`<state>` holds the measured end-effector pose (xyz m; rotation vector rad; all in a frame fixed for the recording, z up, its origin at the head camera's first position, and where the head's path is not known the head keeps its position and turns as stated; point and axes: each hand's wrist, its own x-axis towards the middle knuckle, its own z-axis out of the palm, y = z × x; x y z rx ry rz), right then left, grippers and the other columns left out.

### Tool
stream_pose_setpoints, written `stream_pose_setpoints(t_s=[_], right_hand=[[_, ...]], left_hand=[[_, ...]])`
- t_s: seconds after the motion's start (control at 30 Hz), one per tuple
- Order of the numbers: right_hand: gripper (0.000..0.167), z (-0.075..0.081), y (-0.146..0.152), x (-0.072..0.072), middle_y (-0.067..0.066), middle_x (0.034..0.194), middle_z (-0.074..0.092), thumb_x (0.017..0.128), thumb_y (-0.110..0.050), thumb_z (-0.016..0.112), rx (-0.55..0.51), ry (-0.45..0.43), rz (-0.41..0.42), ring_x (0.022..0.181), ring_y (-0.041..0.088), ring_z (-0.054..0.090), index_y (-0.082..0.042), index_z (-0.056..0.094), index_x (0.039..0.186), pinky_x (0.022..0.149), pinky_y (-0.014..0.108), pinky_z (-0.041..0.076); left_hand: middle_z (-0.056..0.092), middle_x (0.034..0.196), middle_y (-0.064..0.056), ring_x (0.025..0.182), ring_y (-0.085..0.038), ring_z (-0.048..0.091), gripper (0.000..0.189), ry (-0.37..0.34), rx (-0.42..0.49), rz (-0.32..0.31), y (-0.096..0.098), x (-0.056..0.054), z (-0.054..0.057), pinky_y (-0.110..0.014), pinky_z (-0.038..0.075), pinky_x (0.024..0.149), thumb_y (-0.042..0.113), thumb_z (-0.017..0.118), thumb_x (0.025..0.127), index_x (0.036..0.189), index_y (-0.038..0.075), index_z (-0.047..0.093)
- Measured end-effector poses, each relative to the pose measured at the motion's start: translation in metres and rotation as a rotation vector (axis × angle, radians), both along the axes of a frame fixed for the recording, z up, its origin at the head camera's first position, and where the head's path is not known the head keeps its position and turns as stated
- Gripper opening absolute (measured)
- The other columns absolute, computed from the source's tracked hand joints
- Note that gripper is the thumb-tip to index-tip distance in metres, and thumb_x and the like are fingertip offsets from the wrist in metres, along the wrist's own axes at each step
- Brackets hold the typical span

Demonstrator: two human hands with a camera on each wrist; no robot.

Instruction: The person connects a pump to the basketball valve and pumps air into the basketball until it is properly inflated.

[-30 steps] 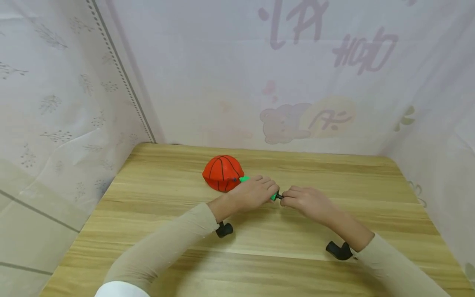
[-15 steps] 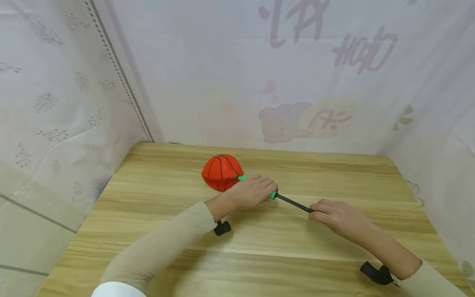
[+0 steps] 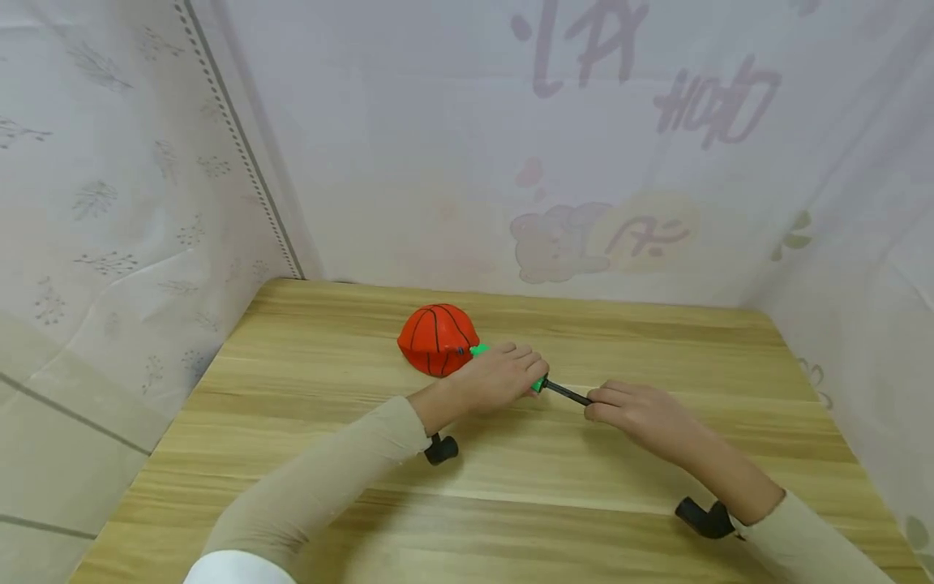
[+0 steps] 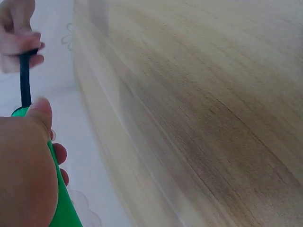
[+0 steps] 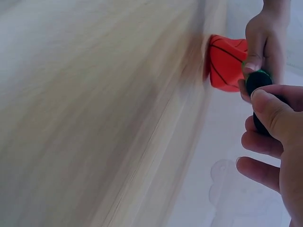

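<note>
A partly collapsed red toy basketball (image 3: 430, 332) with black lines sits toward the back of the table. The tip of a green hand pump (image 4: 64, 201) meets its right side. My left hand (image 3: 496, 377) grips the pump's barrel, covering most of it in the head view. From the barrel's other end a black rod (image 3: 567, 393) sticks out partway. My right hand (image 3: 642, 414) holds the black handle (image 5: 258, 81) at the rod's end, fingers and thumb around it. In the right wrist view the ball shows behind the handle, sagging and creased.
The wooden table (image 3: 365, 519) runs back to a pale printed curtain (image 3: 409, 162), with more curtain at both sides. Black wrist mounts (image 3: 704, 517) hang under the forearms, close over the tabletop.
My right hand first drew the pump handle out, away from the barrel, to the lower right. It has since pushed partway back in. The left hand and ball stay nearly still.
</note>
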<state>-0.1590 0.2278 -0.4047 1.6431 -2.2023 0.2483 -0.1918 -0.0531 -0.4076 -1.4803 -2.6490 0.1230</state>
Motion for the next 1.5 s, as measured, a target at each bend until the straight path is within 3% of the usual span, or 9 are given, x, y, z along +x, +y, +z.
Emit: stream_pose_setpoints(t_s=[0.1,0.23,0.37,0.5,0.63,0.7,1.07,1.33,1.5], right_hand=[[0.045,-0.003,-0.013,-0.008,-0.002,0.102,0.067,0.112,-0.024,0.027,0.015,-0.03,0.014,0.089,0.012,0.063,-0.013,0.068,0.099,0.071,0.022,0.054],[0.01,-0.006,-0.03,-0.015,-0.002,0.102,0.068,0.101,-0.009,0.06,0.037,-0.062,0.001,0.09,0.011,0.063,-0.013,0.069,0.099,0.071,0.021,0.053],[0.025,-0.008,-0.039,-0.018,-0.002,0.1,0.069,0.08,0.003,0.078,0.012,-0.065,0.0,0.087,0.01,0.063,-0.013,0.069,0.097,0.068,0.019,0.051],[0.01,-0.008,-0.035,-0.017,-0.001,0.098,0.067,0.099,-0.006,0.061,-0.019,-0.023,0.022,0.084,0.011,0.061,-0.012,0.068,0.096,0.068,0.021,0.052],[0.042,-0.004,-0.02,-0.009,-0.002,0.097,0.065,0.113,-0.02,0.03,-0.039,-0.003,0.042,0.083,0.012,0.059,-0.011,0.067,0.097,0.07,0.023,0.052],[0.045,-0.002,-0.011,-0.003,-0.002,0.097,0.064,0.113,-0.022,0.026,-0.046,0.01,0.041,0.082,0.011,0.06,-0.012,0.067,0.097,0.069,0.023,0.051],[0.044,0.003,0.021,0.014,-0.004,0.099,0.066,0.113,-0.024,0.028,-0.043,0.0,-0.001,0.083,0.009,0.061,-0.015,0.068,0.096,0.07,0.022,0.053],[0.045,0.006,0.006,0.003,-0.004,0.1,0.065,0.113,-0.024,0.026,-0.023,-0.004,-0.014,0.086,0.01,0.062,-0.015,0.067,0.097,0.069,0.021,0.053],[0.008,0.002,-0.016,-0.01,-0.001,0.103,0.067,0.097,-0.006,0.065,-0.003,-0.038,0.016,0.089,0.012,0.063,-0.012,0.068,0.101,0.073,0.023,0.054]], left_hand=[[0.061,0.117,0.004,0.101,-0.012,0.052,0.031,0.019,-0.007,0.001,0.0,0.001,-0.001,-0.023,0.042,0.086,0.039,0.053,0.106,0.122,0.012,0.055],[0.061,0.116,0.005,0.1,-0.011,0.051,0.031,0.035,-0.022,0.008,0.001,0.002,-0.003,-0.023,0.041,0.085,0.039,0.052,0.106,0.122,0.013,0.056],[0.06,0.115,0.006,0.099,-0.011,0.051,0.03,0.047,-0.03,0.005,0.001,0.003,-0.004,-0.022,0.039,0.083,0.04,0.049,0.107,0.121,0.014,0.056],[0.06,0.116,0.005,0.1,-0.011,0.051,0.03,0.042,-0.015,-0.012,-0.001,0.001,-0.002,-0.023,0.04,0.084,0.039,0.049,0.107,0.122,0.014,0.055],[0.061,0.118,0.005,0.103,-0.012,0.052,0.031,0.047,-0.015,-0.007,-0.003,0.0,0.0,-0.024,0.041,0.087,0.038,0.052,0.107,0.125,0.013,0.055],[0.061,0.118,0.005,0.103,-0.012,0.052,0.032,0.053,-0.02,-0.005,-0.004,-0.001,0.0,-0.024,0.042,0.087,0.038,0.052,0.106,0.126,0.013,0.056],[0.061,0.119,0.004,0.105,-0.012,0.053,0.032,0.024,-0.017,-0.005,-0.009,-0.004,0.001,-0.024,0.043,0.089,0.038,0.051,0.107,0.125,0.012,0.055],[0.06,0.119,0.004,0.107,-0.012,0.052,0.032,0.009,-0.016,0.025,-0.004,-0.005,0.001,-0.024,0.042,0.092,0.039,0.052,0.106,0.123,0.012,0.054],[0.06,0.12,0.003,0.108,-0.012,0.053,0.032,0.023,-0.034,0.037,-0.002,-0.003,0.001,-0.025,0.043,0.093,0.04,0.053,0.106,0.123,0.013,0.054]])
